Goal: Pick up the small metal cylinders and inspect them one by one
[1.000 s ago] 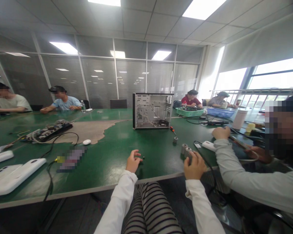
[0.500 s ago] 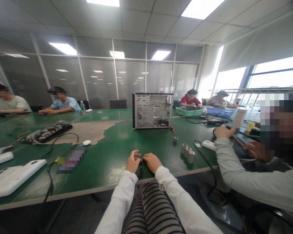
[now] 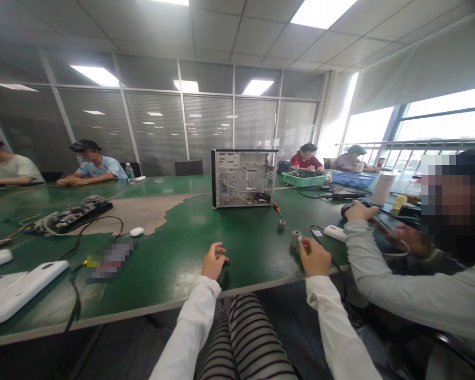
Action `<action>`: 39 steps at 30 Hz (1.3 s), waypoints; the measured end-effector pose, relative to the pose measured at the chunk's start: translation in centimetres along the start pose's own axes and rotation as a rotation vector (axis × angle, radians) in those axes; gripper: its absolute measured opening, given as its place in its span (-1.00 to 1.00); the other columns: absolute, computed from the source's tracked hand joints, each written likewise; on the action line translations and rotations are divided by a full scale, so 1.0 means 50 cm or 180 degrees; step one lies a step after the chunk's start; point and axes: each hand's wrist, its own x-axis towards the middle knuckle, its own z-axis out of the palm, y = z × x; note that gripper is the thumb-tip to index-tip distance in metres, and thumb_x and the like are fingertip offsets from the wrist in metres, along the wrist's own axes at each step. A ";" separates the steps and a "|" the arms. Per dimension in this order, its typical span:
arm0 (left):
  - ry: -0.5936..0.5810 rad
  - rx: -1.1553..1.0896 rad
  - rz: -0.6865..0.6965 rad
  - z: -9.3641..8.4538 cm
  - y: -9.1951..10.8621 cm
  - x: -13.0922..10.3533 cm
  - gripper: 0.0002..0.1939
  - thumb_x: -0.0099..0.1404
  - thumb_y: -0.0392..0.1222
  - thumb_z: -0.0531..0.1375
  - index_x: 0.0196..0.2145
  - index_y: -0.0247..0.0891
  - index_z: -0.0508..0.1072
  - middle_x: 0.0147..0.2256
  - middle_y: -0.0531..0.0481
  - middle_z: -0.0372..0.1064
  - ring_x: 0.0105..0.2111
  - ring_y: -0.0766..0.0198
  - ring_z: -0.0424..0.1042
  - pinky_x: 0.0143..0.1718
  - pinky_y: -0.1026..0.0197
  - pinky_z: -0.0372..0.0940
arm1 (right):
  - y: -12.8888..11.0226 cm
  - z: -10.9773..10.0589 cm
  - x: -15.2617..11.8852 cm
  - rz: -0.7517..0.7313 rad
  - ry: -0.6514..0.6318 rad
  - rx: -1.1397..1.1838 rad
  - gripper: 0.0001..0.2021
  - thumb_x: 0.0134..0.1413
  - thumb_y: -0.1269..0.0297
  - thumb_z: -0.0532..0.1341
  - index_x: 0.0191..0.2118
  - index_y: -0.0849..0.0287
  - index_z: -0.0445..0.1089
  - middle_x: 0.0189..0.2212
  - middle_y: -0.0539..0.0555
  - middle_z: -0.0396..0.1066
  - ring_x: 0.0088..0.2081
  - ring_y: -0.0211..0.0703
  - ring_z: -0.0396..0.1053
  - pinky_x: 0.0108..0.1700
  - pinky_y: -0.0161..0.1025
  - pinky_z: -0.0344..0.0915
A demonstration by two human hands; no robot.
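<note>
On the table (image 3: 198,227), a white oval object (image 3: 136,231) is set left of the left hand (image 3: 214,261), whose fingers are held apart. Beyond, an open computer case (image 3: 243,179) is stood upright. Near a screwdriver (image 3: 276,208), one metal cylinder (image 3: 281,225) is placed; a taller cylinder (image 3: 295,240) is seen just beside the bent fingers of the right hand (image 3: 315,257); whether anything is pinched cannot be told.
</note>
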 end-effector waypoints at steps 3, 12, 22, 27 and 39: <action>-0.0001 0.0007 -0.0018 0.000 0.001 0.001 -0.62 -0.11 -0.46 0.02 -0.25 -0.26 0.21 -0.40 0.05 0.28 -0.57 0.42 0.37 -0.53 0.36 0.23 | 0.047 -0.018 0.016 0.0084 0.0030 -0.0229 -0.81 -0.13 0.25 0.02 -0.38 0.17 0.30 -0.48 0.06 0.36 -0.38 -0.15 0.26 -0.35 -0.27 0.04; -0.0050 0.0027 -0.0059 -0.002 0.006 -0.001 -0.61 -0.10 -0.46 0.02 -0.24 -0.26 0.20 -0.39 0.04 0.28 -0.56 0.42 0.37 -0.55 0.38 0.22 | 0.046 -0.018 0.019 0.0033 -0.0039 -0.0181 -0.81 -0.10 0.26 0.00 -0.40 0.18 0.30 -0.47 0.07 0.34 -0.37 -0.15 0.24 -0.35 -0.28 0.04; -0.0028 0.0014 -0.0009 -0.001 0.005 -0.002 -0.60 -0.10 -0.46 0.02 -0.24 -0.27 0.21 -0.39 0.04 0.29 -0.57 0.43 0.37 -0.54 0.37 0.23 | 0.035 -0.032 0.031 -0.0037 -0.0417 -0.0461 -0.86 -0.11 0.31 0.02 -0.42 0.16 0.29 -0.45 0.05 0.34 -0.35 -0.17 0.23 -0.36 -0.31 0.04; -0.0020 0.0021 0.0008 0.000 0.004 -0.001 -0.61 -0.10 -0.47 0.02 -0.24 -0.27 0.20 -0.40 0.05 0.29 -0.57 0.42 0.37 -0.53 0.36 0.23 | 0.031 -0.045 0.036 0.0027 -0.0714 -0.0652 -0.86 -0.12 0.29 0.04 -0.42 0.14 0.31 -0.43 0.04 0.35 -0.35 -0.17 0.24 -0.38 -0.31 0.06; 0.0003 -0.0011 0.0024 -0.002 -0.001 -0.001 -0.61 -0.10 -0.47 0.02 -0.24 -0.27 0.21 -0.40 0.05 0.29 -0.57 0.43 0.37 -0.53 0.37 0.24 | -0.023 0.020 0.192 -0.0079 -0.2439 -0.1411 -0.70 -0.20 0.27 0.13 -0.23 0.17 0.31 -0.29 0.24 0.34 -0.28 0.05 0.32 -0.30 -0.03 0.13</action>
